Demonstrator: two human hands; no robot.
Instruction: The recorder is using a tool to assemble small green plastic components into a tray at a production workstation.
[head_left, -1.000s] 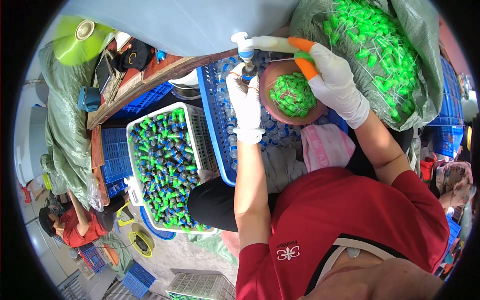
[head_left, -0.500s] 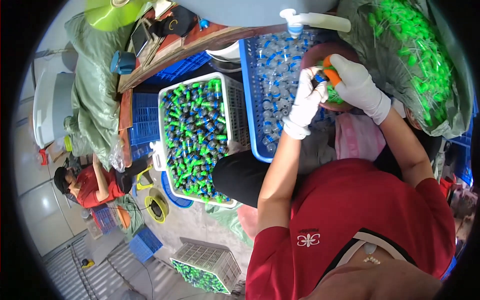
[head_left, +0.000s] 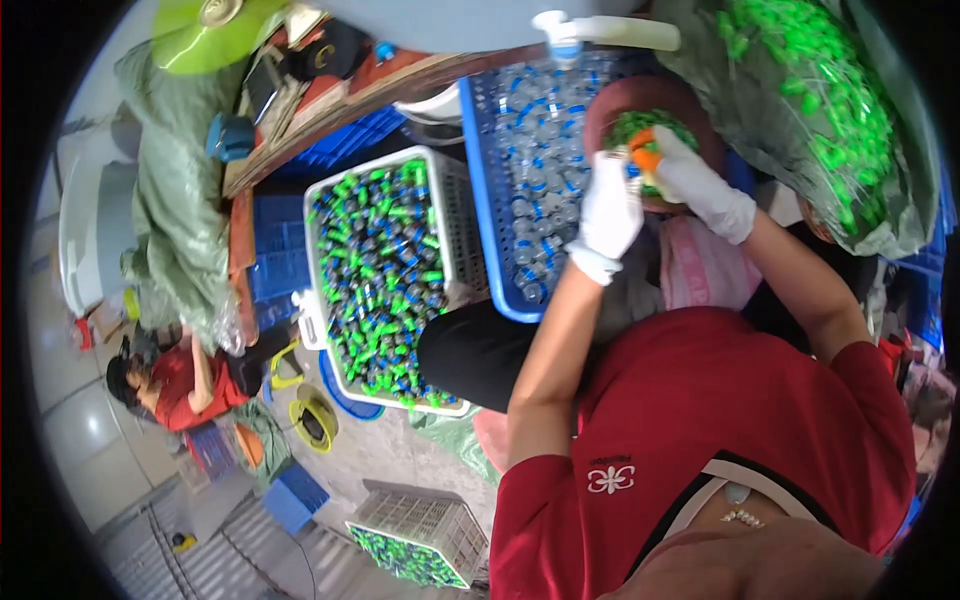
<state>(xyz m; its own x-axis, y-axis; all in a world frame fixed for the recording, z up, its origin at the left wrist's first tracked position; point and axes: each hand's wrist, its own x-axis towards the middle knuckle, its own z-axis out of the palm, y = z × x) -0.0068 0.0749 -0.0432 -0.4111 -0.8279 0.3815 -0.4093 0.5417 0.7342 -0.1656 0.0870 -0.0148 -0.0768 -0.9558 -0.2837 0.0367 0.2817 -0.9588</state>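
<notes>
My left hand (head_left: 610, 210), in a white glove, pinches a small bottle with a blue band (head_left: 633, 170), mostly hidden by the fingers. Against it, my white-gloved right hand (head_left: 705, 190) has its fingers bent inward. Bright orange pieces (head_left: 645, 148) cover or sit at the right fingertips; blur hides whether they are finger covers or something held. Just beyond both hands lies a reddish-brown bowl (head_left: 606, 103) with small green pieces (head_left: 655, 122) in it. A blue basket (head_left: 482, 190) of clear blue-banded bottles (head_left: 545, 150) stands beside the left hand.
Left of my knee, a white crate (head_left: 312, 260) holds many green-capped dark bottles (head_left: 380, 270). A grey-green bag (head_left: 700, 50) of green stemmed caps (head_left: 825, 110) lies at the right. A pink cloth (head_left: 700, 265) covers my lap. Another person (head_left: 190, 380) sits far left.
My hands have drawn closer together and slightly toward me, uncovering more of the green pieces in the bowl. The whole view has shifted a little.
</notes>
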